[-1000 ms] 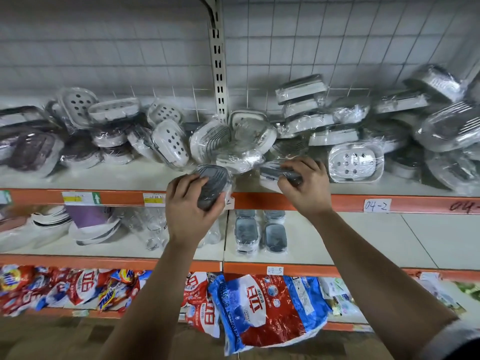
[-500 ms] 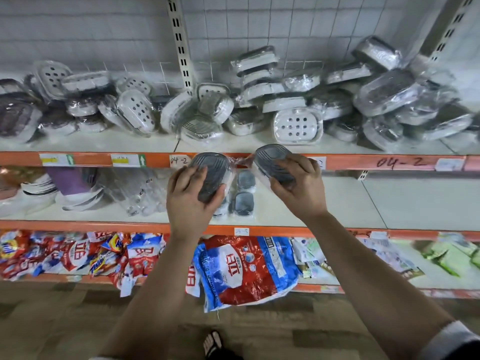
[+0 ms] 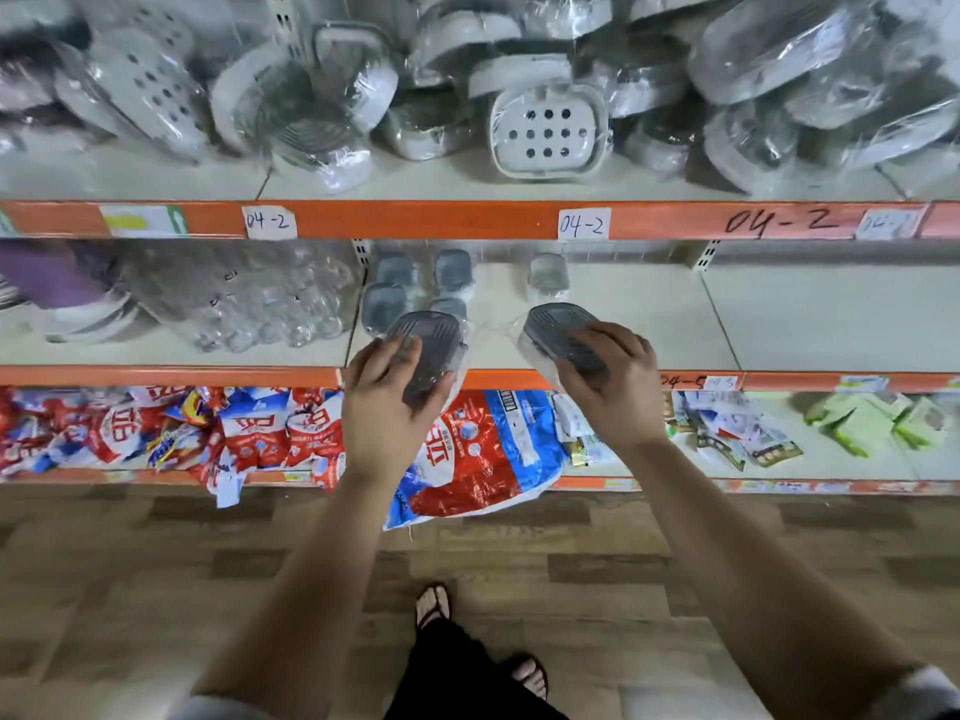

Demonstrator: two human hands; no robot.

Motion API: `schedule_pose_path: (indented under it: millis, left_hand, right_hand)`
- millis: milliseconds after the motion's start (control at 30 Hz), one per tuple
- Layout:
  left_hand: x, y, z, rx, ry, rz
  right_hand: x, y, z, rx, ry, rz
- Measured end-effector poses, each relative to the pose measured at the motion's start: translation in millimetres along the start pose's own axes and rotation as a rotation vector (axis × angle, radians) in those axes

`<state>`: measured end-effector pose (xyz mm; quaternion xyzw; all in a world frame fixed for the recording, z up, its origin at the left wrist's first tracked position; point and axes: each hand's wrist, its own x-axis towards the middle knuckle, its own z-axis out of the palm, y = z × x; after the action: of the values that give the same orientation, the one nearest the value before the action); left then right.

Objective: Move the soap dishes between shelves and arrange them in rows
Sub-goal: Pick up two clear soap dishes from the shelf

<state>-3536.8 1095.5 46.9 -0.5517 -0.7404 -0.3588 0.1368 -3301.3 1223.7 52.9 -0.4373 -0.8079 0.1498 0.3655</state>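
Piled soap dishes point(image 3: 769, 49) at twelve o'clock are cropped by the edge, and clear ware point(image 3: 249, 298) at nine is blurred.

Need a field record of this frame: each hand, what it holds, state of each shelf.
left hand: grips a wrapped grey soap dish at the middle shelf's front edge
right hand: grips a second grey dish, at about the same height
middle shelf: five grey dishes lying on it: a two-by-two block and a lone dish to its right
top shelf: loose pile of wrapped dishes, not in rows
bottom shelf: detergent bags, small packets
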Motion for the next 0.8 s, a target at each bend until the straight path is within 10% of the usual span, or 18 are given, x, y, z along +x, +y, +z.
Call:
schedule_pose_path:
  millis: [800]
  left_hand:
    - [34,-192,139,-0.004,0.078,-0.103]
  right_hand:
    - [108,31,282,0.056,-0.001,0.177]
